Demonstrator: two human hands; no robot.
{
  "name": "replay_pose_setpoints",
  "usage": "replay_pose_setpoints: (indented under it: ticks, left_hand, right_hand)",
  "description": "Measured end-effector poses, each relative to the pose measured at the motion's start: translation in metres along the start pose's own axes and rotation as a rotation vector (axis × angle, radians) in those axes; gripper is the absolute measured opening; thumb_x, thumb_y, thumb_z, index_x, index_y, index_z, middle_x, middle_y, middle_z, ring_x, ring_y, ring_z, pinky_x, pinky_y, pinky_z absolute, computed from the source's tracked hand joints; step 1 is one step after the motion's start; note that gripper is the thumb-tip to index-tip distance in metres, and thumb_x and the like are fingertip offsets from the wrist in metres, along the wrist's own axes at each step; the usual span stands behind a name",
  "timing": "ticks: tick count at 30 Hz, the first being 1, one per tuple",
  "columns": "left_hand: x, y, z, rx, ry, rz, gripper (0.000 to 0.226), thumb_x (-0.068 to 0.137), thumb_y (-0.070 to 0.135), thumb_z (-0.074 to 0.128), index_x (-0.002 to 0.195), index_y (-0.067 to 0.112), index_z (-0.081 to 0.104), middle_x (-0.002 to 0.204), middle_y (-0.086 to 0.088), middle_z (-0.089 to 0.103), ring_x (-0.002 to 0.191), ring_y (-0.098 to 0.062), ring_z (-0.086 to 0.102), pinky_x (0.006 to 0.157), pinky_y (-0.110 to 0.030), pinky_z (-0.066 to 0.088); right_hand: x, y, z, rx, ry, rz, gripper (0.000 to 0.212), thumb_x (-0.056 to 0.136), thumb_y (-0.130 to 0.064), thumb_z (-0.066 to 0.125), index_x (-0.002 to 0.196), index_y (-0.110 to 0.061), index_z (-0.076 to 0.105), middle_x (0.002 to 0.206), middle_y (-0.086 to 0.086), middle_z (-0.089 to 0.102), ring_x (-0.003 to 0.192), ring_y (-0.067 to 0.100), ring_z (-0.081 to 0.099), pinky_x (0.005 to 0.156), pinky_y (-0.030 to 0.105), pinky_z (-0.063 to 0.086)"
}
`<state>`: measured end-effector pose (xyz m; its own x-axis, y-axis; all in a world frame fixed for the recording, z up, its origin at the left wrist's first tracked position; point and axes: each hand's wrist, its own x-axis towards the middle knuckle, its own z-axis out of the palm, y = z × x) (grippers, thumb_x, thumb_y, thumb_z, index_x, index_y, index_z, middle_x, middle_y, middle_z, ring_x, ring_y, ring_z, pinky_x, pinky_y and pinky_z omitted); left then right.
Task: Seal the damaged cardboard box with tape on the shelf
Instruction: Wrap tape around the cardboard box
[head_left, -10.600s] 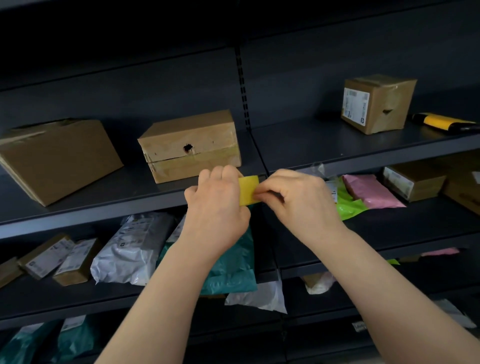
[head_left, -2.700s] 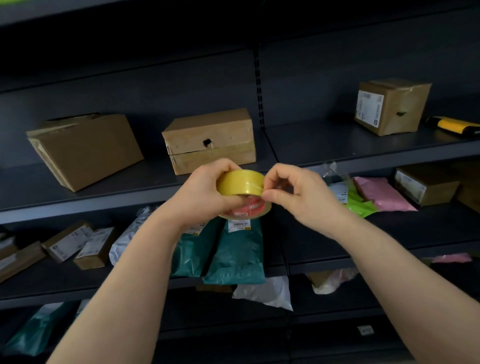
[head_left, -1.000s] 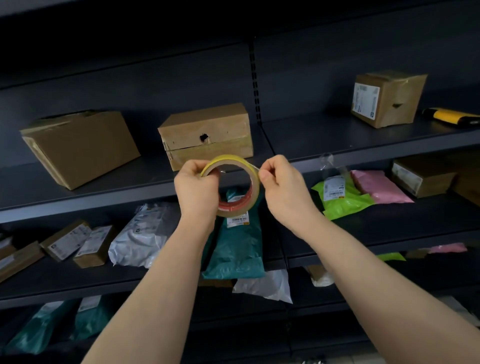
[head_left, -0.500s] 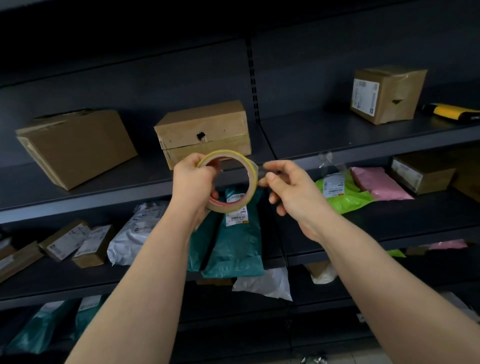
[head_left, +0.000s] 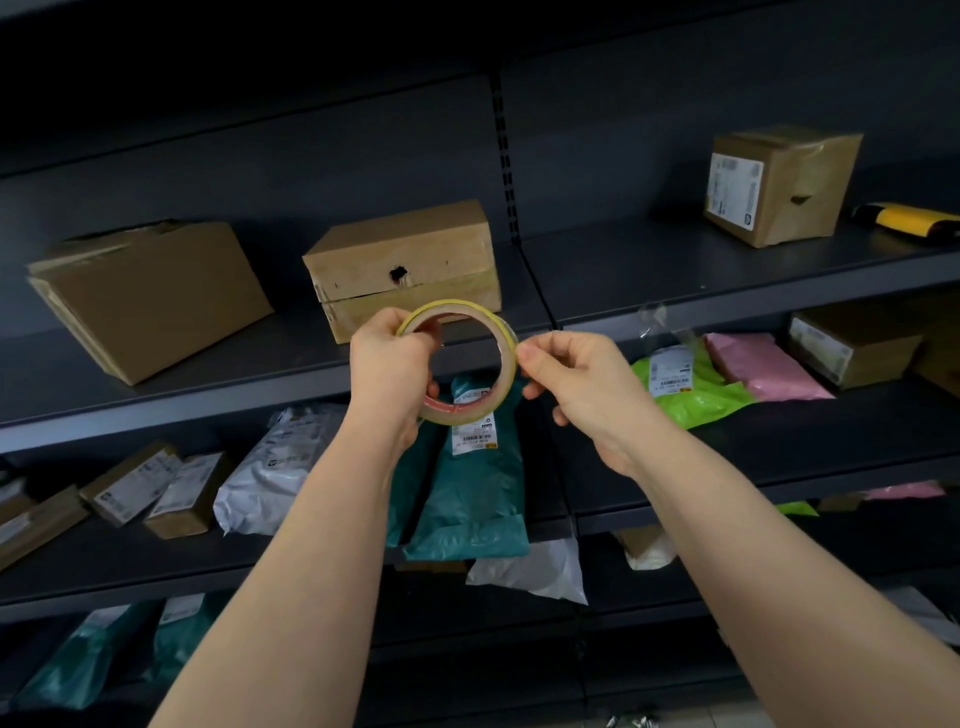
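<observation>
We held both forearms raised before the shelf (head_left: 727, 275). Our left hand (head_left: 389, 364) gripped the tape roll (head_left: 506, 364) at its nine o'clock side, fingers curled into the ring. Our right hand (head_left: 576, 379) pinched the rim at three o'clock. The damaged box (head_left: 441, 254) sat on the shelf at twelve o'clock beyond the roll, brown and creased, with a dark ragged hole in its front.

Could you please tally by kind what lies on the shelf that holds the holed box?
Cardboard boxes: 3 (left box, holed box, labelled box)
Yellow-and-black object: 1
Total: 4
</observation>
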<state>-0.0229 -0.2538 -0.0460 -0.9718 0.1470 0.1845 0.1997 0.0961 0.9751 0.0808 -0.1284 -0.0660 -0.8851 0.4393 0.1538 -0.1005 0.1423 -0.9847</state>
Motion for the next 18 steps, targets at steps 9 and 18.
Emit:
replay_pose_setpoints:
  ticks: [9,18]
  left_hand:
    - [0.006,-0.002,0.007,0.323,0.085,0.308,0.027,0.086,0.001,0.059,0.072,0.024,0.056,0.067,0.0,0.061,0.057,-0.017,0.055,0.053,-0.029,0.047]
    - [-0.004,-0.024,0.01,-0.375,-0.256,-0.291,0.006,0.092,0.007,0.062,0.087,0.008,0.063,0.067,-0.005,0.061,0.063,-0.019,0.057,0.056,-0.029,0.054]
  right_hand:
    - [0.0,0.01,0.011,0.131,-0.026,0.152,0.021,0.103,-0.02,0.044,0.085,-0.027,0.052,0.076,-0.013,0.044,0.064,0.002,0.039,0.056,0.018,0.028]
    - [-0.008,0.025,-0.005,0.316,-0.186,0.069,0.064,0.07,-0.031,0.074,0.128,-0.018,0.05,0.125,-0.001,0.063,0.114,0.011,0.06,0.097,0.03,0.047]
